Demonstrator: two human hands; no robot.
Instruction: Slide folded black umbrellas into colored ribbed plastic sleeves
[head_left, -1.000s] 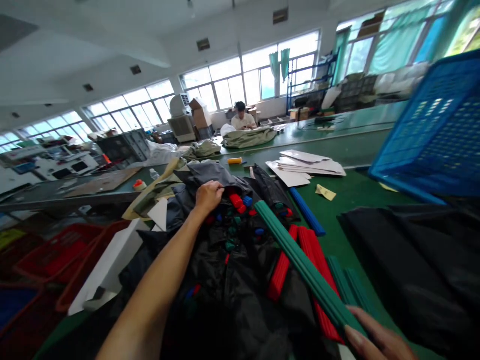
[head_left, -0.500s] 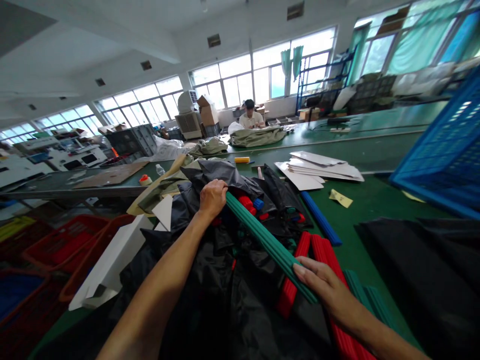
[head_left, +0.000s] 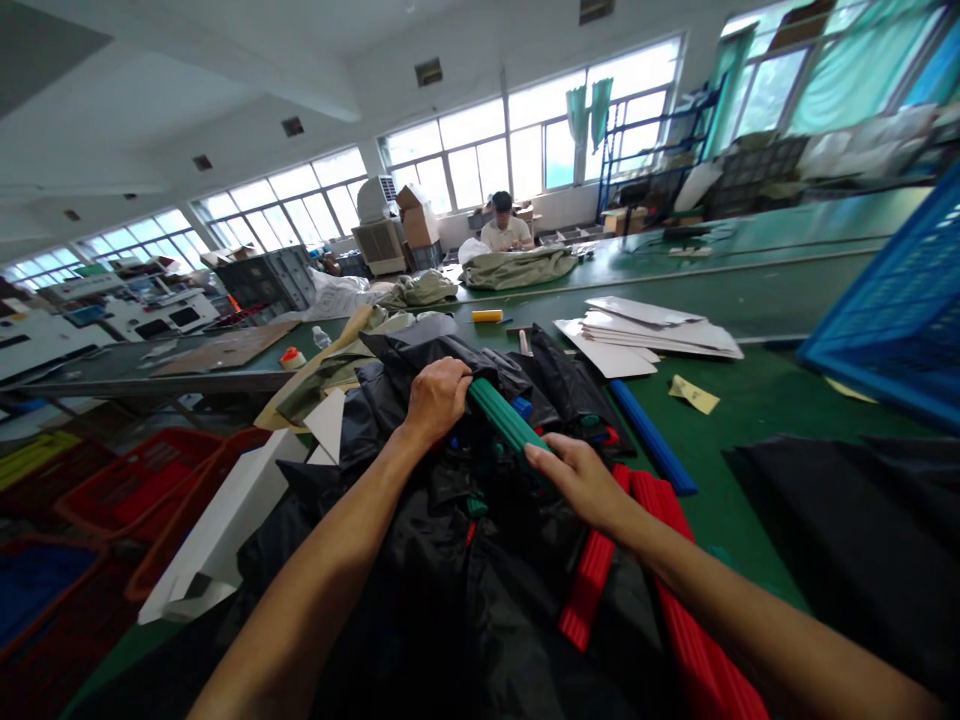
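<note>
Green ribbed tube [head_left: 504, 417], one, gripped by right hand [head_left: 581, 483], fingers [head_left: 551, 460] curled over lower end. Left hand [head_left: 439, 400] clenched against upper end; hold on tube unclear. Tube held over black cloth [head_left: 480, 560]. Two red tubes [head_left: 589, 590] seen below right hand; one blue tube [head_left: 652, 437] beyond; one paper stack [head_left: 660, 330] farther off.

- Factory wkshop, big open floor, long row of windows [head_left: 525, 130]
- Long green benches [head_left: 750, 290] run down the room
- Co-worker [head_left: 506, 225] at far bench w/ olive fabric bundle [head_left: 517, 268]
- Black fabric heap [head_left: 480, 560] & green ribbed bar [head_left: 506, 418] on my bench
- Blue crate [head_left: 892, 330], red baskets [head_left: 142, 490], cardboard boxes [head_left: 411, 225] around
</note>
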